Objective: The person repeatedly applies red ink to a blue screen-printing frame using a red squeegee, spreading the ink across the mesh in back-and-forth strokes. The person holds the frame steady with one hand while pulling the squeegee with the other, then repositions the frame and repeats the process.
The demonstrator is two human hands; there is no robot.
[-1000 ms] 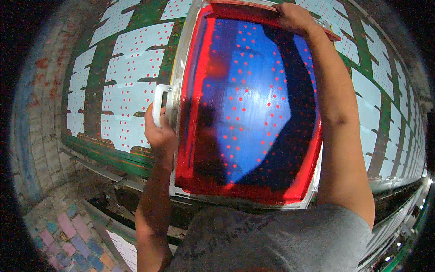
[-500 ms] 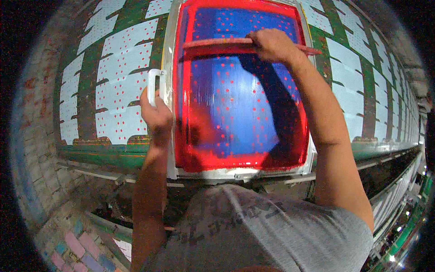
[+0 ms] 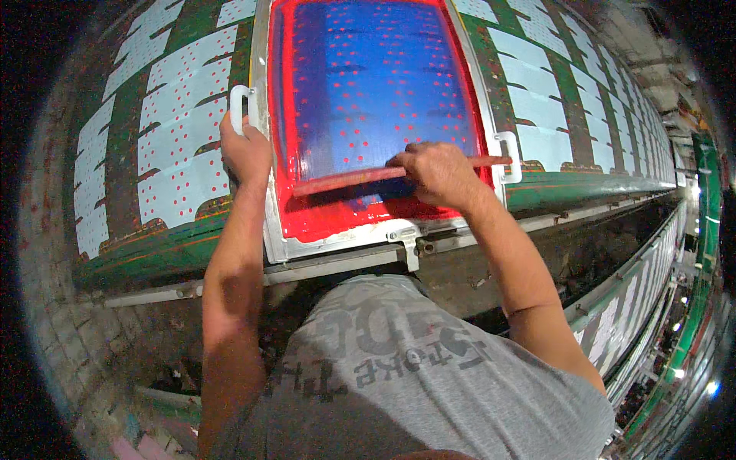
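Note:
A screen printing frame (image 3: 261,207) lies before me, with a blue mesh (image 3: 376,92) dotted in red and bordered by wet red ink (image 3: 330,222). My right hand (image 3: 441,175) is closed over a long red squeegee (image 3: 349,181), which spans the lower part of the mesh at a slight tilt. Its blade edge is hidden beneath it. On the frame's left side is a white handle (image 3: 237,107), and my left hand (image 3: 248,149) is wrapped round its lower end. A second white handle (image 3: 511,157) stands on the right side of the frame, near the squeegee's end.
White cut pieces (image 3: 184,138) with red dots lie in rows on the green table (image 3: 123,264) at the left. Plain-looking white pieces (image 3: 533,100) continue at the right. A metal rail (image 3: 337,264) with a bracket runs along the near edge. Brick flooring (image 3: 46,253) shows at the left.
My right hand has drawn the squeegee from the far part of the mesh toward me. My left hand stays on its handle. The whole view has shifted and turned somewhat.

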